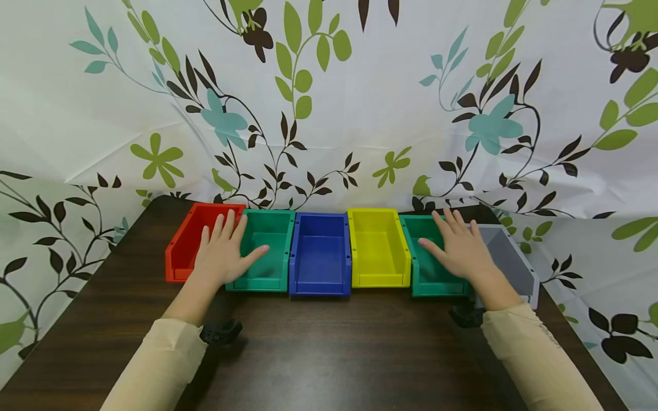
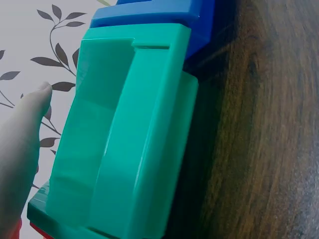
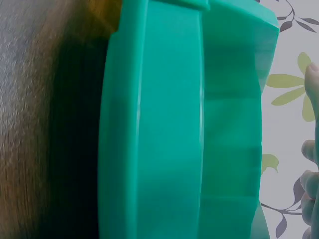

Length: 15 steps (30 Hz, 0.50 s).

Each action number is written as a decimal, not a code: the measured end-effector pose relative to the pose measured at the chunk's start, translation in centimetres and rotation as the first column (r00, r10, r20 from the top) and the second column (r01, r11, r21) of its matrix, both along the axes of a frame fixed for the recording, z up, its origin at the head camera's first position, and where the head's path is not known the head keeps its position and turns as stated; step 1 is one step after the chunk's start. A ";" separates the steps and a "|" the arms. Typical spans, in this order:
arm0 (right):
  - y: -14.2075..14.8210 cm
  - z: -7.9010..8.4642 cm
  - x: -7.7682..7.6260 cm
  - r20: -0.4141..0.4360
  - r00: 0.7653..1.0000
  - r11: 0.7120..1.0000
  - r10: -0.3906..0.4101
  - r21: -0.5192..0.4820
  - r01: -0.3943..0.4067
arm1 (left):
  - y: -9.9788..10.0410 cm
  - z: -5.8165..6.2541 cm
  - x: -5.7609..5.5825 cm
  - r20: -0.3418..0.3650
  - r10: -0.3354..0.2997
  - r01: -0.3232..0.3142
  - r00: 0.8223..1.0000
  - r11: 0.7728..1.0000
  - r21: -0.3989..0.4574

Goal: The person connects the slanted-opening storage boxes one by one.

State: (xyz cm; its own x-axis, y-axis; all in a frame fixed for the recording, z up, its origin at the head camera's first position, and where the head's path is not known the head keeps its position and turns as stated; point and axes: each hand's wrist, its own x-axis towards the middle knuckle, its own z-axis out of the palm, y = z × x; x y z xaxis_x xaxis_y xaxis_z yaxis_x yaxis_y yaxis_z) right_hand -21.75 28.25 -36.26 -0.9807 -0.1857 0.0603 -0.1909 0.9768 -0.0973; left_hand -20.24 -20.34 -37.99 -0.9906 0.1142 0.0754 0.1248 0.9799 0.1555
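We hold our left grip point(image 1: 222, 260) spread wide over the red bin point(image 1: 180, 257) and left green bin point(image 1: 269, 237), our right grip point(image 1: 462, 251), likewise spread, over the right green bin point(image 1: 437, 279), bins lining the table point(image 1: 334, 354).

I see a plain blue bin point(image 1: 320, 254); left of it a green bin point(image 1: 269, 242), then a red bin point(image 1: 184, 248). Right of it come a yellow bin point(image 1: 379, 248), another green bin point(image 1: 430, 271) and a grey bin point(image 1: 506, 251). Beneath it, the table point(image 1: 319, 348) is dark brown, wood-grained. Behind it, white cloth point(image 1: 385, 97) carries green, light-blue and dark-brown leaves point(image 1: 341, 45) and flowers point(image 1: 490, 125).
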 end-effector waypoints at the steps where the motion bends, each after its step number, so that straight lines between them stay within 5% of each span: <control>1: -0.1 0.0 0.0 0.002 1.000 1.000 0.001 -0.001 -0.001 | 0.0 0.0 0.0 0.005 0.001 -0.001 1.000 1.000 -0.001; 15: -2.0 0.1 -0.4 0.003 0.999 0.999 0.039 0.003 -0.039 | -0.4 -0.1 0.0 0.029 0.003 -0.002 1.000 1.000 -0.019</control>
State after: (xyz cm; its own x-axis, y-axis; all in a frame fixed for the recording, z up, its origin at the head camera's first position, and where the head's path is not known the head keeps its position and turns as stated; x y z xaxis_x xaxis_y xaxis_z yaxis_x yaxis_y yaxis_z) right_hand -22.17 26.23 -36.19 -0.9728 -0.2244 0.0573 -0.2291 0.9688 -0.0948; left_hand -20.21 -20.76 -38.08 -0.9926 0.1129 0.0441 0.1180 0.9830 0.1405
